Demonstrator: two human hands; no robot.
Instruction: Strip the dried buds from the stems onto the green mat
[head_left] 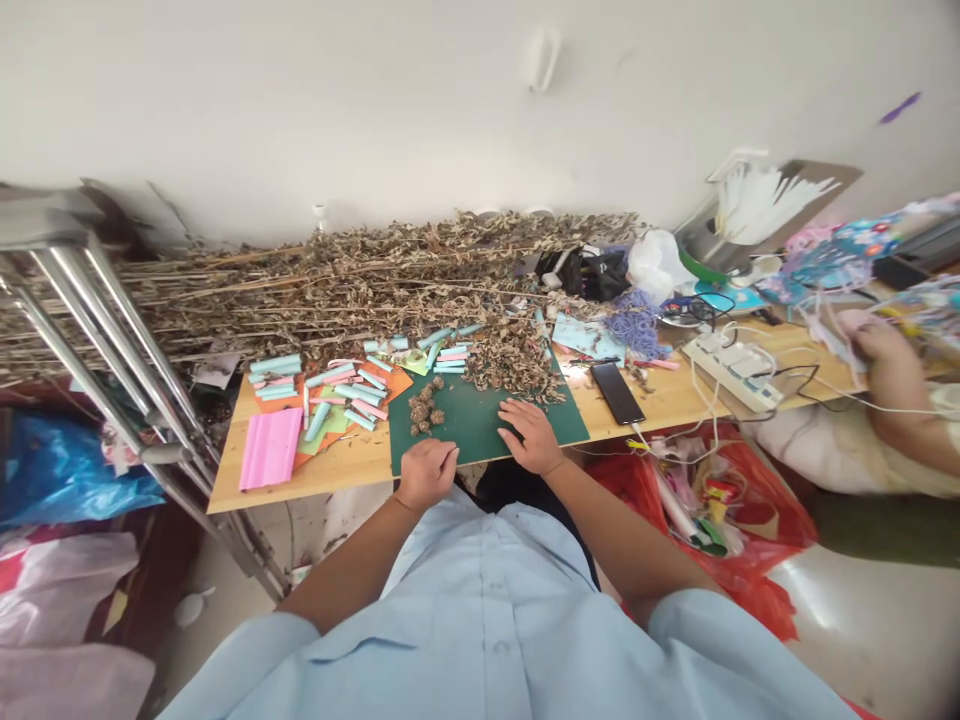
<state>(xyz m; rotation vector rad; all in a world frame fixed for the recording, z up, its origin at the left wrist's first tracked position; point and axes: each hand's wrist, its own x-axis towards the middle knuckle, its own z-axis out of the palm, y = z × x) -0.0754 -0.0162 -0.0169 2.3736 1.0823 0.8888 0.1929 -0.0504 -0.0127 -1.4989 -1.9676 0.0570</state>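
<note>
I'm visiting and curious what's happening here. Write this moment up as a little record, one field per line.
Left hand: at the near edge of the green mat, beside a clump of dried seed heads
Right hand: on the mat, fingers spread
Nearby: pink paper, pale blue paper rolls, phone, power strip
Other person: one hand, far right

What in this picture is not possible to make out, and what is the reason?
Head view only:
- Under the left hand and right hand: the hands hide the green cutting mat.
- The dried clusters: too small to identify.
- The colourful patterned material: cut off by the right edge.
- The red plastic bag: its overlapping contents are too small to name.
</note>
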